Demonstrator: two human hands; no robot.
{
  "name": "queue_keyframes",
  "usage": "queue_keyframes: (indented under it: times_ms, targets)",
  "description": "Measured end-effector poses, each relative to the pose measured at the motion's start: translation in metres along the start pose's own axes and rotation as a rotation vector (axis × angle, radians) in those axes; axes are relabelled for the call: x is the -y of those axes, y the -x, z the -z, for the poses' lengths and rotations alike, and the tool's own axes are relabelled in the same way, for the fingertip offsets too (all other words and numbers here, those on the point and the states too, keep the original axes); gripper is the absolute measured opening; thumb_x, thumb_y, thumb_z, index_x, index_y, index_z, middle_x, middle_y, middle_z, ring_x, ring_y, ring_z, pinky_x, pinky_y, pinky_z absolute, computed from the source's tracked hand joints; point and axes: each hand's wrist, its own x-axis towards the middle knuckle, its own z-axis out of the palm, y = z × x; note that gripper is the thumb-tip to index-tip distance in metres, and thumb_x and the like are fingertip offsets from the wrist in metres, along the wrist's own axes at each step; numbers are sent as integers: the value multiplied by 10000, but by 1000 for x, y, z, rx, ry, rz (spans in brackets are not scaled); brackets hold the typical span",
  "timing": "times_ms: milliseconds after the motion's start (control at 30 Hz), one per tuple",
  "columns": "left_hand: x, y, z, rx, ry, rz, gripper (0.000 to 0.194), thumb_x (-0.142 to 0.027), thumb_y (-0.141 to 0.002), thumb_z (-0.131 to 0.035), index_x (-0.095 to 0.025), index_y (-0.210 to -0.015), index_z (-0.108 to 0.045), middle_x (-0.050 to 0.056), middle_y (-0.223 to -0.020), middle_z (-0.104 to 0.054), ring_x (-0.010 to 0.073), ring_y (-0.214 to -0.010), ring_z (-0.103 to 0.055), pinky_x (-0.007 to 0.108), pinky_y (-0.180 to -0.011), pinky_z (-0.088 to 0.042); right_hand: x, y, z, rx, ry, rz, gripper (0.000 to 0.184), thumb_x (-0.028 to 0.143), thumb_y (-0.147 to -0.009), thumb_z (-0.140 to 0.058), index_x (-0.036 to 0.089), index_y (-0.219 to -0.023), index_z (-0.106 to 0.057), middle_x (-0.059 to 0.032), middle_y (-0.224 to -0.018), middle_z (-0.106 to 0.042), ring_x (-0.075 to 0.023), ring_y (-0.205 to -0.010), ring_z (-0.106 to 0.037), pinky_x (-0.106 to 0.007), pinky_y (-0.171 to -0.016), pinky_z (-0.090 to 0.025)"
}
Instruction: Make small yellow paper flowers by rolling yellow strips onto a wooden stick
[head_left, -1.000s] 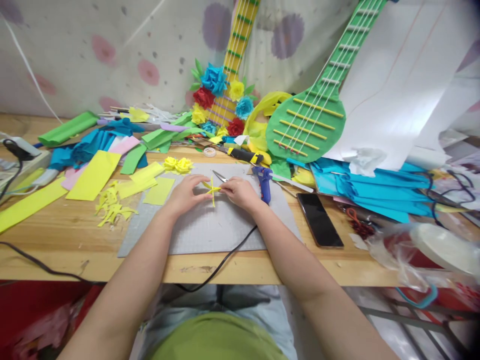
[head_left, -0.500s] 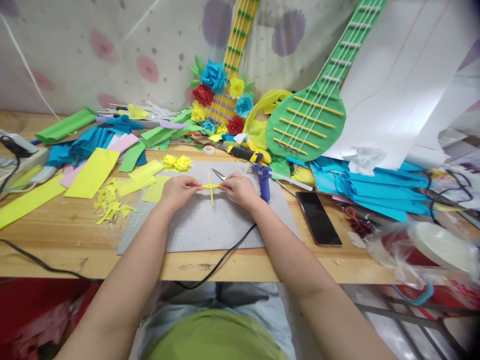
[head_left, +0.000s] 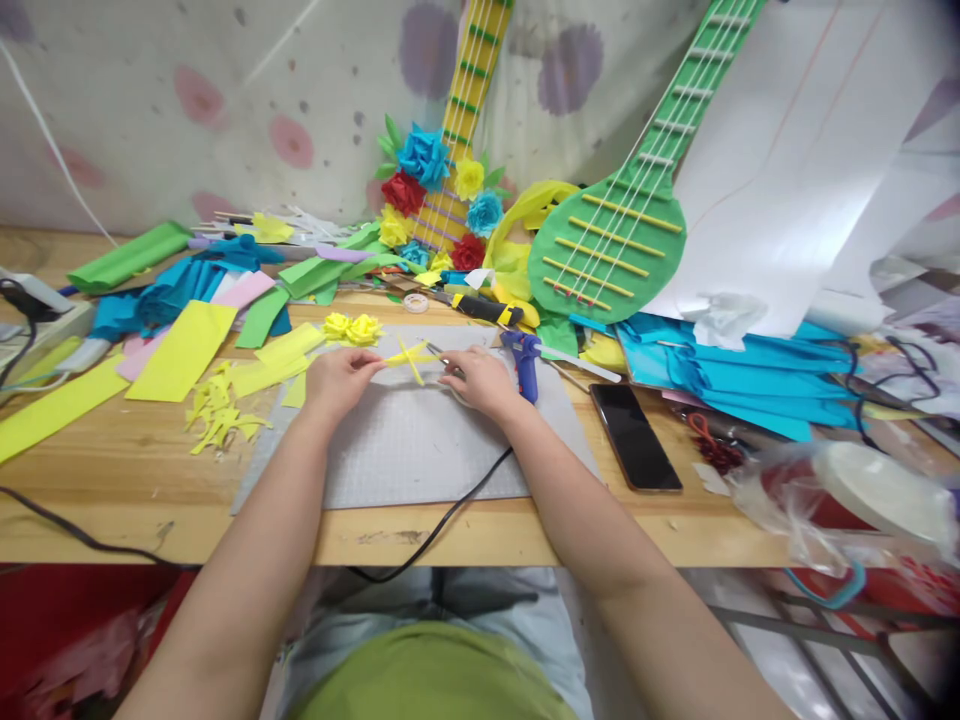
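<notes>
My left hand point(head_left: 346, 380) pinches one end of a yellow crepe paper piece point(head_left: 409, 357) with narrow crossing strips, holding it above the grey cutting mat point(head_left: 390, 455). The piece's other end is free. My right hand point(head_left: 478, 380) is closed around the handle part of a pair of scissors point(head_left: 435, 350), whose blades point left toward the yellow paper. Its fingers hide most of the handles. A blue glue gun point(head_left: 524, 368) lies just right of my right hand. Yellow paper flowers point(head_left: 352, 328) sit beyond my left hand.
Yellow paper scraps point(head_left: 221, 410) and coloured crepe sheets point(head_left: 184, 350) lie at left. At the back lean a green paper lute point(head_left: 611, 245) and a flower-trimmed yellow one point(head_left: 442, 215). A phone point(head_left: 636, 437) lies at right; a black cord point(head_left: 442, 520) crosses the front edge.
My right hand has let go of the yellow paper and closed on the scissors. My left hand has moved slightly left with the paper, which is now tilted.
</notes>
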Motion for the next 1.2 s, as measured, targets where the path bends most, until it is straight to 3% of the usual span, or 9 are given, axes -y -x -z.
queue_keyframes:
  times_ms: [167, 333, 467, 700, 833, 1067, 1200]
  targets:
    - [4, -2, -2, -221, 133, 140, 240, -401, -630, -604, -206, -745, -685, -3, -693, -668, 135, -636, -596, 238, -586, -417, 11, 4, 3, -30, 148, -102, 390, 293, -787, -518, 170, -1156, -489, -90, -1073, -549, -200, -983, -463, -293, -842, -346]
    - [3, -2, -5, -279, 189, 179, 281, -419, -615, -606, -187, -753, -683, 8, -690, -665, 129, -619, -592, 238, -600, -430, 28, 10, 9, 48, 275, -269, 397, 322, -793, -486, 152, -1150, -468, -128, -1029, -546, -238, -953, -480, -338, -822, -348]
    - [2, -1, -8, -291, 218, 182, 269, -406, -615, -603, -184, -747, -678, 9, -698, -663, 128, -631, -590, 243, -636, -438, 33, 13, 8, 96, 311, -320, 438, 380, -781, -482, 156, -1157, -453, -142, -1011, -558, -260, -961, -479, -358, -800, -352]
    - [-8, 7, -23, -177, 225, 149, 235, -405, -620, -588, -200, -712, -656, 1, -682, -653, 132, -621, -580, 242, -610, -427, 28, -5, -3, -2, 262, -352, 358, 206, -830, -359, 162, -1178, -429, -105, -953, -600, -218, -934, -502, -298, -751, -364]
    - [-11, 10, -27, -151, 209, 143, 218, -403, -629, -574, -203, -688, -637, -4, -676, -646, 132, -622, -573, 241, -598, -408, 29, -12, -5, 22, 254, -304, 312, 171, -823, -349, 169, -1100, -493, -99, -977, -607, -211, -933, -512, -288, -747, -363]
    - [-10, 9, -25, -189, 247, 201, 179, -365, -634, -563, -196, -679, -602, -7, -691, -635, 129, -642, -566, 244, -632, -401, 31, -3, 9, 172, 183, -210, 370, 143, -751, -434, 177, -1117, -477, -91, -1039, -589, -187, -956, -504, -264, -767, -360]
    - [-11, 9, -24, -201, 250, 193, 156, -344, -634, -558, -191, -663, -577, -6, -692, -627, 130, -663, -563, 244, -649, -401, 25, -15, 8, 127, 184, -241, 429, 105, -721, -436, 184, -1142, -459, -82, -1013, -601, -197, -931, -514, -277, -752, -367]
